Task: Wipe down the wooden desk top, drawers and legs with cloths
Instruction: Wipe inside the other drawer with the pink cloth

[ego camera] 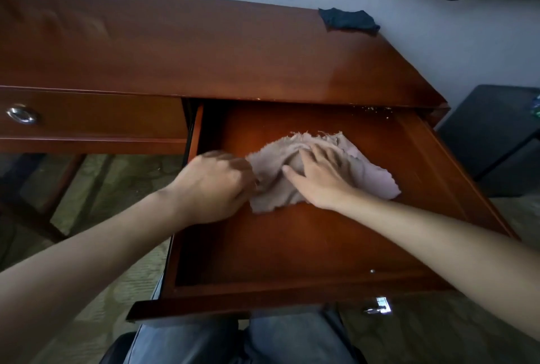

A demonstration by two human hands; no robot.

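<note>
A pale pinkish-beige frayed cloth (295,171) lies crumpled on the floor of the pulled-out reddish-brown wooden drawer (306,247), which serves as the landmark here. The cloth sits toward the back half of the drawer, nearer its left wall than its right. The right hand (318,173) rests flat on top of the cloth, fingers straight and spread, pressing it against the drawer floor. The left hand (216,185) is at the cloth's left edge, just inside the drawer's left wall, with its fingers curled and bunching the fabric in a grip.

Behind the drawer stretches the glossy reddish-brown wooden tabletop (190,54). A dark blue crumpled cloth (347,20) lies on it at the far right corner, well apart from the drawer. Left of the open drawer is a second, closed drawer front with a round silver recessed pull (22,114). Pale crumbs (377,109) speckle the back right corner of the open drawer. A small silver handle (378,305) shows below its front edge.
</note>
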